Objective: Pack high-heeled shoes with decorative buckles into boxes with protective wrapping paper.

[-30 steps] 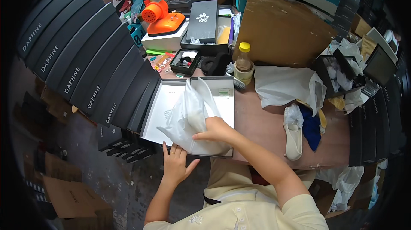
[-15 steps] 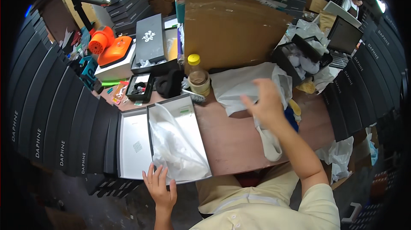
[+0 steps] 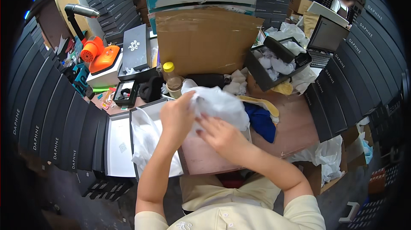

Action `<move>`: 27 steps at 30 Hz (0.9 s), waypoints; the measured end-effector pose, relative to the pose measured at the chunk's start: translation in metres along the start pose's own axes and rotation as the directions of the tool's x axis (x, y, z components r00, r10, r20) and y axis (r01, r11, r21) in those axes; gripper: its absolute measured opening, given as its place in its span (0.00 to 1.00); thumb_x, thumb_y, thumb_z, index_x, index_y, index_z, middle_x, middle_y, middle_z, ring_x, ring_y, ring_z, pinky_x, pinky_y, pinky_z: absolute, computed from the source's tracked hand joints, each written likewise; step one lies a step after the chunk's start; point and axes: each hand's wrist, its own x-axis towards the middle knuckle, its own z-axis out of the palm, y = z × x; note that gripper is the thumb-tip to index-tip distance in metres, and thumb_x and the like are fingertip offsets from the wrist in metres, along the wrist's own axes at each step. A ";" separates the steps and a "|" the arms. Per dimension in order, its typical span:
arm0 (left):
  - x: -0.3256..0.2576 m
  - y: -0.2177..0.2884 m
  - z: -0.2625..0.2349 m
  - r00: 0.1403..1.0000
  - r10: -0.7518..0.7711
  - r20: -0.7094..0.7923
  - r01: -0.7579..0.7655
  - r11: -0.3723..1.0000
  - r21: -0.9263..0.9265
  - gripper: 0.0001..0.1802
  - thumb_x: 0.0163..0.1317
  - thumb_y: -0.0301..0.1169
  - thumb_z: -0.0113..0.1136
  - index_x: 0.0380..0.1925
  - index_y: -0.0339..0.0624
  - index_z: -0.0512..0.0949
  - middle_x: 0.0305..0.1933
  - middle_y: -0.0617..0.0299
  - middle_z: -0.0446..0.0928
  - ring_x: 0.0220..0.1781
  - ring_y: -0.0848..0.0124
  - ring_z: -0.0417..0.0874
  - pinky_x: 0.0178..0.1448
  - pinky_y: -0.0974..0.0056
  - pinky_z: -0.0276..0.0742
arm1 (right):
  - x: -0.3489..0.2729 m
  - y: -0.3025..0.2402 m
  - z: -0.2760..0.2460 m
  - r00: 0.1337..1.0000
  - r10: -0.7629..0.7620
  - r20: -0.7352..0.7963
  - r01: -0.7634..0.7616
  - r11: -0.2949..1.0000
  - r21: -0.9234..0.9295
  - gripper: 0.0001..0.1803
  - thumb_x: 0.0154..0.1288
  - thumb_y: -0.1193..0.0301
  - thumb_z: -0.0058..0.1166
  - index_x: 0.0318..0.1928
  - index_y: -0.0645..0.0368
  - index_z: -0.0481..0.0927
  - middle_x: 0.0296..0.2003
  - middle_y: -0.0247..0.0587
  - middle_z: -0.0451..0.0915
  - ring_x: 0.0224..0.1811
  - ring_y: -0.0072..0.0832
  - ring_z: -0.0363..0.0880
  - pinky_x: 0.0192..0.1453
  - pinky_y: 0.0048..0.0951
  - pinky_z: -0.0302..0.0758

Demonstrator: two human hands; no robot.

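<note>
My left hand (image 3: 174, 116) is closed on a thin, crumpled white sheet (image 3: 223, 105), which looks like tissue paper or film, raised above the table. Close by, my right hand (image 3: 224, 138) has its fingers stretched out against the sheet's lower side; its thumb is hidden. Below and left of my left hand lies an open box (image 3: 185, 166) with a white inside. Another loose white sheet (image 3: 144, 133) is bunched in it. A blue and yellow cloth item (image 3: 262, 122) rests on the table right of the raised sheet.
A yellow-capped bottle (image 3: 172, 78) stands behind the box. Behind it rises a large cardboard carton (image 3: 205, 41). An orange heat-gun-like tool (image 3: 98, 54) is at the left back. Dark boxes are stacked on both sides. An open black box (image 3: 267, 82) with white stuffing sits right.
The white sheet has come up off the table, now in my left hand, uncovering a dark item and pale cloth behind. My left hand left the box edge; my right hand moved left.
</note>
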 end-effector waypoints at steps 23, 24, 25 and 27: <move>0.023 0.089 0.077 0.939 0.154 0.307 -0.151 0.988 -0.036 0.11 0.47 0.35 0.60 0.22 0.37 0.82 0.21 0.48 0.78 0.24 0.52 0.78 0.30 0.57 0.75 | -0.296 -0.100 -0.088 0.102 0.968 0.230 -0.128 -0.216 0.968 0.32 0.36 0.61 0.65 0.41 0.67 0.71 0.35 0.54 0.78 0.35 0.37 0.80 0.37 0.36 0.79; 0.015 0.096 0.079 0.946 0.188 0.263 -0.170 0.981 -0.090 0.11 0.47 0.35 0.61 0.21 0.38 0.83 0.20 0.48 0.78 0.22 0.53 0.78 0.29 0.58 0.75 | -0.258 -0.105 -0.097 -0.029 0.954 0.299 -0.031 -0.300 0.953 0.29 0.41 0.60 0.63 0.42 0.66 0.71 0.40 0.51 0.78 0.40 0.36 0.79 0.45 0.36 0.78; 0.006 0.099 0.073 0.950 0.172 0.260 -0.157 0.985 -0.077 0.11 0.49 0.35 0.61 0.22 0.37 0.83 0.19 0.49 0.77 0.19 0.56 0.77 0.27 0.60 0.73 | -0.254 -0.102 -0.082 0.030 0.915 0.403 0.117 -0.404 0.907 0.28 0.46 0.63 0.61 0.46 0.66 0.69 0.41 0.51 0.77 0.43 0.37 0.78 0.47 0.38 0.77; -0.017 0.107 0.057 0.959 0.127 0.255 -0.119 0.992 -0.044 0.12 0.52 0.35 0.62 0.24 0.36 0.83 0.17 0.50 0.76 0.15 0.62 0.74 0.24 0.64 0.70 | -0.248 -0.094 -0.049 0.231 0.818 0.528 0.315 -0.576 0.754 0.30 0.56 0.65 0.56 0.56 0.67 0.64 0.49 0.51 0.74 0.51 0.40 0.75 0.51 0.46 0.76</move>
